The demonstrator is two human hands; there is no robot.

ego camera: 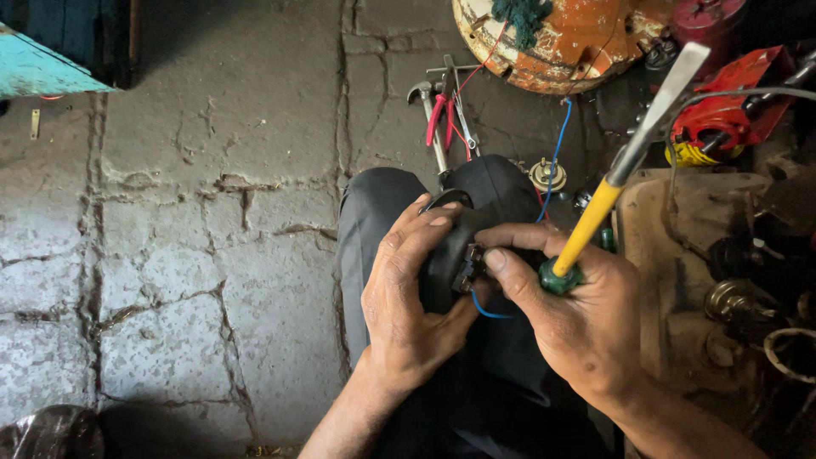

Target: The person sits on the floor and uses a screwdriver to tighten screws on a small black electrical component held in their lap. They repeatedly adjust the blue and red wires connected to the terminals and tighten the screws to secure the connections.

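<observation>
My left hand (406,297) grips a black rounded part (450,251) over my lap, fingers curled across its top edge. My right hand (571,316) holds a screwdriver (625,161) with a yellow and green handle; its flat metal blade points up and to the right. The right thumb and forefinger press on a small metal terminal (470,265) on the black part. A thin blue wire (487,312) loops out below it. My knees in dark trousers (382,212) lie under both hands.
A hammer (429,119) and red-handled pliers (440,115) lie on the cracked stone floor (187,221) ahead. A rusty orange round casing (561,42) sits at the top. Red machine parts (731,110) and greasy engine pieces (731,280) crowd the right side. A turquoise corner (42,68) shows top left.
</observation>
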